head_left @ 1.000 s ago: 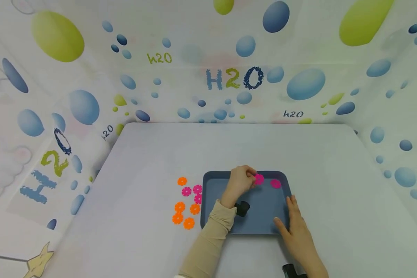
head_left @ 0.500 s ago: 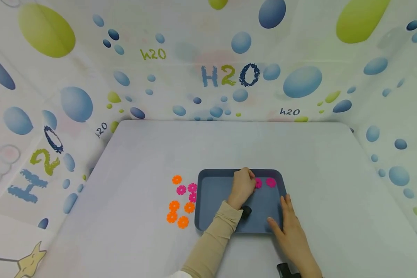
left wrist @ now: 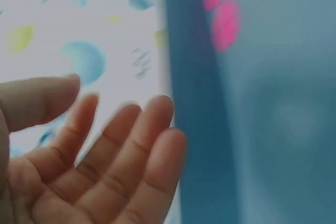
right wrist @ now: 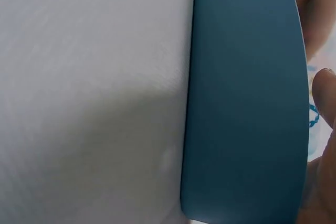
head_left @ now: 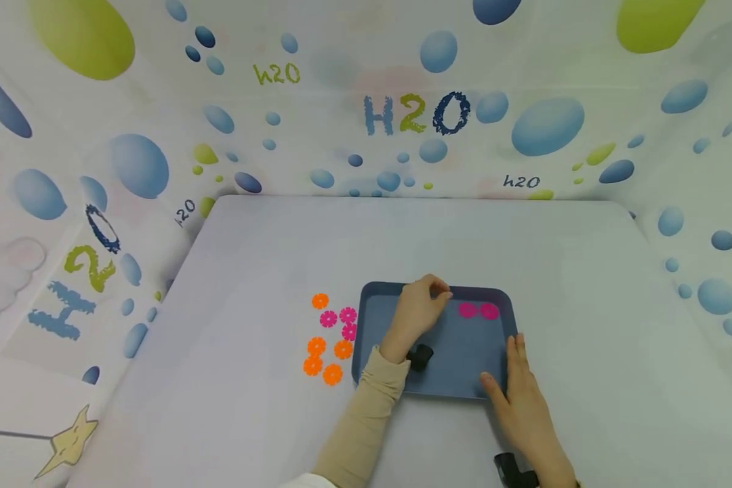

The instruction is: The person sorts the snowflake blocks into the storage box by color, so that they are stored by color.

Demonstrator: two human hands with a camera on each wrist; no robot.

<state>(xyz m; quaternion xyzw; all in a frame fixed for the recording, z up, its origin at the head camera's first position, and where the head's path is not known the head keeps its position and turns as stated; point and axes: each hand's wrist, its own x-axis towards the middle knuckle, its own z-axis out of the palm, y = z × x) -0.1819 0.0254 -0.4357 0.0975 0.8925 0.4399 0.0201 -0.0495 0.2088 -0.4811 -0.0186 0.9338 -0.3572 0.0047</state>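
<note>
A blue-grey rectangular tray (head_left: 457, 362) lies on the white table. Two flat pink flower-shaped pieces (head_left: 478, 311) sit side by side in its far right corner. My left hand (head_left: 416, 312) hovers over the far side of the tray, left of that pair. In the left wrist view, its fingers (left wrist: 163, 156) are loosely bent with nothing between them. Along the tray's near right edge lies my right hand (head_left: 527, 407), fingers straight beside the outer wall and thumb over the rim. The tray's outer wall (right wrist: 244, 98) fills much of the right wrist view.
Left of the tray lie several orange flower-shaped pieces (head_left: 332, 374) and three pink ones (head_left: 328, 318), one touching the tray's edge. Black wrist cameras (head_left: 421, 357) are worn at both wrists. A wall with printed blue and green drops stands behind the table.
My left hand has let go of a pink piece, now beside the other in the tray, and drawn away to the left. The right hand stays at the tray's edge.
</note>
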